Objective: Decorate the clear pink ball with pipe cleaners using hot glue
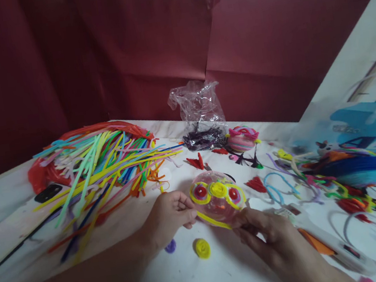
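Observation:
A clear, round plastic ball (215,212) carries two red coiled eyes ringed in yellow, with a yellow coil between them. A yellow pipe cleaner (213,220) runs along its lower side. My left hand (173,213) pinches at the left end of this pipe cleaner, beside the ball. At the lower right edge of the ball, the fingers of my right hand (268,237) are closed on it, near the pipe cleaner's other end. Below the ball lie a yellow coiled disc (202,248) and a purple coil (170,246).
A heap of coloured pipe cleaners (106,157) covers the left, beside a phone (14,226). Behind stand a clear plastic bag (200,106) and a pink striped ball (242,139). To the right are a blue ball (356,171), a glue gun (335,246) and its looping cable.

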Motion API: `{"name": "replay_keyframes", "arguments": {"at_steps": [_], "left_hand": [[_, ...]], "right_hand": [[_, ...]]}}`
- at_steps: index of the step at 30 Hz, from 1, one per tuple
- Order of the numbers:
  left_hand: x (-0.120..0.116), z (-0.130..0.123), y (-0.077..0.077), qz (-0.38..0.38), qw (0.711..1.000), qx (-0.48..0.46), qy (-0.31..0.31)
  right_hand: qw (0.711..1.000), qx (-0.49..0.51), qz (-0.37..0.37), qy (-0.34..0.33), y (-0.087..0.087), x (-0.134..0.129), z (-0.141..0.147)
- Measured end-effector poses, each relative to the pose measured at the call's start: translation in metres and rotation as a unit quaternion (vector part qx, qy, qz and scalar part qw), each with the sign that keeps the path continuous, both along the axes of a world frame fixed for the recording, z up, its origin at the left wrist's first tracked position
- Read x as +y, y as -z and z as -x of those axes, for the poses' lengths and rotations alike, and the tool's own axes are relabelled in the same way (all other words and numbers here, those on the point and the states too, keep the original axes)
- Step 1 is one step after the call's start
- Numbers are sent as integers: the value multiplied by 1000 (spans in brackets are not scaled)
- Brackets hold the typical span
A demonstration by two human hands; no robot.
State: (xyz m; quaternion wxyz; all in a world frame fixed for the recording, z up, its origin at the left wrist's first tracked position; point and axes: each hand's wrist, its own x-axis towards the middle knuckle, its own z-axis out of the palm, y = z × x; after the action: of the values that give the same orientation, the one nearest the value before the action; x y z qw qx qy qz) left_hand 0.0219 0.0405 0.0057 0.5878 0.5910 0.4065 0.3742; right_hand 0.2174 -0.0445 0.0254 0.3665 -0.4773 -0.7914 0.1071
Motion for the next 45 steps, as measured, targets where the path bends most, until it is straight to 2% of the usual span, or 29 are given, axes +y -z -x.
{"name": "replay_keyframes", "arguments": {"at_steps": [4, 10, 12, 14, 16, 19, 22, 25, 32, 36, 45], "left_hand": [[0, -3, 0, -14, 1000, 11, -8], [4, 1, -1, -75, 993, 46, -83], [8, 2, -1, -93, 991, 48, -85], [13, 1, -2, -112, 992, 20, -46], [19, -1, -3, -120, 992, -20, 35], [26, -5, -4, -80, 982, -57, 160], [27, -7, -8, -44, 974, -66, 210], [25, -8, -14, -42, 973, -59, 219], [22, -12, -20, -60, 979, -38, 189], [25, -12, -18, -59, 980, -23, 187], [31, -9, -10, -85, 970, -55, 222]], "right_hand": [[1000, 13, 20, 13, 5, -1, -2], [994, 57, 82, 36, 15, -1, -9], [991, 78, 100, 33, 14, -1, -10], [987, 91, 127, 32, 11, 0, -11], [982, 96, 161, 32, 8, 0, -12], [975, 103, 194, 36, 5, 0, -14], [974, 115, 191, 47, 3, 2, -14], [975, 118, 177, 61, 2, 4, -14], [975, 98, 191, 61, 3, 6, -19], [971, 117, 191, 80, 2, 5, -18], [970, 112, 203, 68, 8, 7, -25]]}}
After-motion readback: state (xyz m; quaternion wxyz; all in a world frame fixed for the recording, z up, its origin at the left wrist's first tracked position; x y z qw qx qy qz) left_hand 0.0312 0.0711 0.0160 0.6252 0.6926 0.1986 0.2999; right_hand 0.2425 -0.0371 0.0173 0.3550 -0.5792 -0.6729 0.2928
